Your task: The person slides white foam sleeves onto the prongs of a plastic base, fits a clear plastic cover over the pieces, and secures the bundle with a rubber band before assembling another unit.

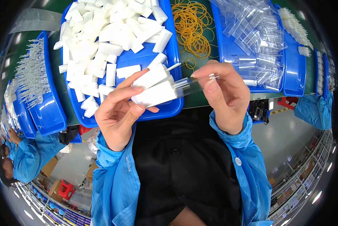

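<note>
At the frame's centre, our left hand [120, 107] pinches white foam pieces [159, 95] and our right hand [227, 96] pinches what seems a clear plastic sleeve [198, 89], which could snag foam if tilted.

Bright light, with strong fisheye edge distortion

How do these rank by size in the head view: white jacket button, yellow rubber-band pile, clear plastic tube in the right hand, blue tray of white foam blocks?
Largest first:
1. Blue tray of white foam blocks
2. Yellow rubber-band pile
3. Clear plastic tube in the right hand
4. White jacket button
</note>
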Demonstrator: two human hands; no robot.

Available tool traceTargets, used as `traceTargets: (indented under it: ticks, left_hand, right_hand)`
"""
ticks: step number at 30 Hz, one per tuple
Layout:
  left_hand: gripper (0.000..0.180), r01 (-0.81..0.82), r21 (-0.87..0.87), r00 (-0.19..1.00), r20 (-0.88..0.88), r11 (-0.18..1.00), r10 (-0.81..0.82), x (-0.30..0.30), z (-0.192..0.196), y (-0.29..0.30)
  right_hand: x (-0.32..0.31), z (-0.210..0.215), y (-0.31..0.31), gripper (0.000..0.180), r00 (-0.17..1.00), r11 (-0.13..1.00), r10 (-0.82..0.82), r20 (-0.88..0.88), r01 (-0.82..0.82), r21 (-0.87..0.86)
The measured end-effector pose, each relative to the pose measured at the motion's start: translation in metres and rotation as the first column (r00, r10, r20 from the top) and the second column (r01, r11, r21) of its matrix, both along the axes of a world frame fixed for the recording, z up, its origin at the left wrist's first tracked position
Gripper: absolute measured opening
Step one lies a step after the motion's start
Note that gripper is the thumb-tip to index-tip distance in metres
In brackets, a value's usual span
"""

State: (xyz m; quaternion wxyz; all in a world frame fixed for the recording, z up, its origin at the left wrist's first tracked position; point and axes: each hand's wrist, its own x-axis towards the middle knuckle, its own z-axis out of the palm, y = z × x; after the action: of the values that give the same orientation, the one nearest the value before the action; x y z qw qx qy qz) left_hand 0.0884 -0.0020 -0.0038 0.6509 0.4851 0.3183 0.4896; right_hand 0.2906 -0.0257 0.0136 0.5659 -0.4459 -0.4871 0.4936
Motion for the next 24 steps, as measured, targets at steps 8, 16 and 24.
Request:
traceTargets:
  ticks: [8,16,24]
  left_hand:
    - [0.022,-0.027,0.012,1.000,0.002,1.000,0.027,0.001,-0.001,-0.002]
    - [0.018,0.028,0.162,0.979,-0.205,0.986,0.006,0.008,0.007,0.003]
    - [0.015,-0.027,0.021,0.981,-0.192,0.999,0.030,0.010,0.008,0.001]
  right_hand:
    - [-0.004,-0.010,-0.001,0.017,0.970,0.994,-0.067,0.233,0.044,0.100]
    - [-0.018,-0.015,-0.008,0.018,0.990,0.980,-0.136,0.031,0.130,0.148]
    - [-0.020,-0.015,-0.009,0.017,0.993,0.986,-0.092,0.071,0.081,0.144]
